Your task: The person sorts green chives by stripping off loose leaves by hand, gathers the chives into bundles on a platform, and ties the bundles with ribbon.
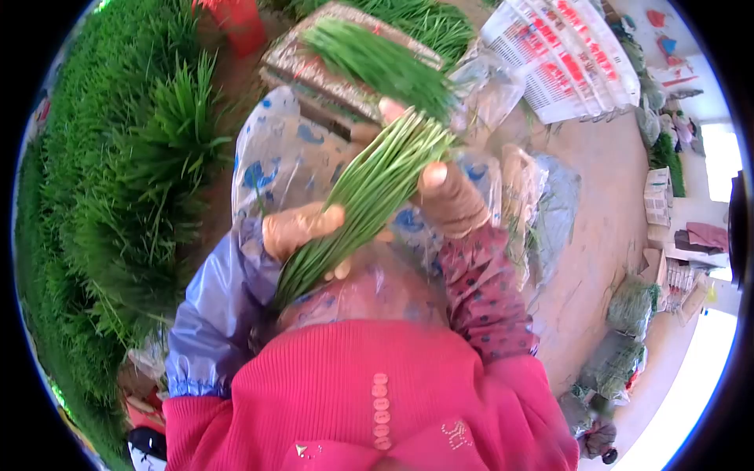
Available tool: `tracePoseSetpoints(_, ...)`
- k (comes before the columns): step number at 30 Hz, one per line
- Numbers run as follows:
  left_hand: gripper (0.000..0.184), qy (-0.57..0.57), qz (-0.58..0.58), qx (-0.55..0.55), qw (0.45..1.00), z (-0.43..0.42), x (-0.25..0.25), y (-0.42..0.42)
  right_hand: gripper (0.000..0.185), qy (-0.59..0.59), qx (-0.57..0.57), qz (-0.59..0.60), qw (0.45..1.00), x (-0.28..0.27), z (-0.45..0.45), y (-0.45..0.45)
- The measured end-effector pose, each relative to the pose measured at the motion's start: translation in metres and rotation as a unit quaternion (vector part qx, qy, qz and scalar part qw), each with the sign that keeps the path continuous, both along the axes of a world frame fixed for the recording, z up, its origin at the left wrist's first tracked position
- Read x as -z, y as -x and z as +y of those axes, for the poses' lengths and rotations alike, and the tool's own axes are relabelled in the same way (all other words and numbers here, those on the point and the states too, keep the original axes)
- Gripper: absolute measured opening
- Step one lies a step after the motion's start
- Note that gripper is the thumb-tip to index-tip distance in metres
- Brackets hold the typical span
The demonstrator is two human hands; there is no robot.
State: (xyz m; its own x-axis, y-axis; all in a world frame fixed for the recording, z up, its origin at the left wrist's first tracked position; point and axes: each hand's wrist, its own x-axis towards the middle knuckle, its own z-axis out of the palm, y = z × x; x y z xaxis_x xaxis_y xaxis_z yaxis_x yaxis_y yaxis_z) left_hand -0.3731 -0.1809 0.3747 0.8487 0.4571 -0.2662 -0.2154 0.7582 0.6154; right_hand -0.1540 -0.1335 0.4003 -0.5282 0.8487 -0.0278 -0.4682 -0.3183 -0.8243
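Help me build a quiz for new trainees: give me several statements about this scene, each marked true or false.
1. The left hand grips the bundle of green stalks. True.
2. The right hand is at the bundle's lower left end. False: it is by the paler, upper right end.
3. The sleeves match. False: the left sleeve is shiny bluish violet, the right sleeve dark red with dark spots.
4. The low bench is bare. False: loose green stalks lie on it.
5. The white packaging bears red print. True.
6. A large mass of greenery fills the view's left side. True.
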Motion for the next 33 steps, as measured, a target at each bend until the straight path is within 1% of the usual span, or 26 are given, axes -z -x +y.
tracePoseSetpoints(2,0.072,0.053,0.024,-0.033,0.998,-0.007,-0.009,-0.008,0.096,-0.006,-0.003,-0.01,1.0,0.004,0.007,0.001)
tracePoseSetpoints(3,0.068,0.053,0.018,-0.028,0.998,-0.005,-0.007,-0.008,0.081,-0.034,-0.073,0.017,0.997,0.005,0.014,-0.002)
tracePoseSetpoints(4,0.064,0.054,0.011,-0.023,0.998,-0.003,-0.005,-0.008,0.064,-0.021,-0.065,0.029,0.997,0.007,0.014,-0.005)
tracePoseSetpoints(5,0.06,0.029,0.0,0.007,1.0,0.007,-0.007,-0.003,0.047,-0.013,-0.057,0.039,0.997,0.011,0.015,-0.008)
tracePoseSetpoints(6,0.067,-0.057,0.101,0.025,0.993,0.019,0.01,0.008,0.04,0.016,-0.025,0.063,0.998,0.016,0.015,-0.009)
tracePoseSetpoints(7,0.064,-0.074,0.033,0.035,0.996,0.028,0.03,0.007,0.032,0.042,0.009,0.084,0.995,0.019,0.014,-0.011)
tracePoseSetpoints(8,0.058,-0.187,0.056,0.018,0.981,0.031,0.024,0.006,0.025,0.061,0.052,0.095,0.992,0.018,0.016,-0.011)
tracePoseSetpoints(9,0.052,-0.299,0.078,0.002,0.951,0.036,0.016,0.006,0.025,0.061,0.047,0.093,0.993,0.015,0.019,-0.016)
tracePoseSetpoints(10,0.052,-0.299,0.076,-0.001,0.951,0.044,0.015,0.012,0.025,0.058,0.081,0.034,0.994,0.012,0.022,-0.022)
tracePoseSetpoints(12,0.043,-0.436,0.28,0.058,0.853,0.059,0.011,0.025,0.027,0.046,0.127,-0.082,0.987,0.001,0.032,-0.04)
tracePoseSetpoints(13,0.04,-0.353,0.355,0.054,0.864,0.061,-0.015,0.027,0.027,0.044,0.126,-0.087,0.987,-0.002,0.035,-0.051)
tracePoseSetpoints(15,0.037,-0.465,0.35,-0.024,0.813,0.068,0.013,0.049,0.031,0.097,0.166,-0.072,0.979,-0.007,0.043,-0.076)
tracePoseSetpoints(17,0.036,-0.47,0.436,-0.032,0.767,0.072,0.011,0.061,0.035,0.097,0.174,-0.082,0.977,-0.009,0.053,-0.104)
tracePoseSetpoints(19,0.039,-0.446,0.435,-0.035,0.781,0.073,0.016,0.073,0.04,0.073,0.289,-0.126,0.946,-0.019,0.058,-0.128)
tracePoseSetpoints(20,0.042,-0.543,0.373,-0.068,0.749,0.076,0.028,0.085,0.042,0.027,0.236,-0.134,0.962,-0.031,0.062,-0.152)
tracePoseSetpoints(21,0.047,-0.503,0.384,-0.08,0.77,0.072,0.015,0.085,0.044,-0.053,0.3,-0.156,0.94,-0.045,0.065,-0.167)
tracePoseSetpoints(22,0.05,-0.494,0.391,-0.109,0.769,0.068,0.008,0.086,0.042,-0.085,0.327,-0.076,0.938,-0.067,0.064,-0.173)
tracePoseSetpoints(23,0.055,-0.563,0.404,-0.124,0.71,0.066,0.0,0.086,0.041,-0.123,0.35,0.007,0.929,-0.088,0.061,-0.178)
tracePoseSetpoints(24,0.063,-0.628,0.437,-0.132,0.63,0.063,-0.001,0.089,0.034,-0.202,0.288,0.033,0.936,-0.102,0.059,-0.191)
tracePoseSetpoints(25,0.068,-0.697,0.452,-0.145,0.538,0.062,-0.001,0.091,0.034,-0.222,0.294,0.028,0.929,-0.108,0.063,-0.197)
tracePoseSetpoints(27,0.069,-0.718,0.519,-0.135,0.443,0.054,-0.035,0.068,0.032,-0.212,0.391,-0.198,0.873,-0.102,0.082,-0.21)
tracePoseSetpoints(28,0.067,-0.725,0.43,-0.151,0.516,0.052,-0.04,0.059,0.028,-0.25,0.419,-0.316,0.814,-0.085,0.1,-0.236)
tracePoseSetpoints(29,0.065,-0.722,0.338,-0.163,0.581,0.051,-0.044,0.051,0.027,-0.261,0.457,-0.342,0.778,-0.095,0.085,-0.197)
tracePoseSetpoints(31,0.069,-0.548,0.194,-0.015,0.813,0.044,-0.061,0.022,0.024,-0.354,0.445,-0.394,0.722,-0.083,0.091,-0.191)
tracePoseSetpoints(32,0.075,-0.487,0.148,0.072,0.858,0.043,-0.068,0.007,0.023,-0.384,0.441,-0.405,0.703,-0.081,0.092,-0.179)
tracePoseSetpoints(33,0.08,-0.417,0.101,0.16,0.889,0.043,-0.071,-0.007,0.017,-0.322,0.449,-0.336,0.763,-0.09,0.072,-0.13)
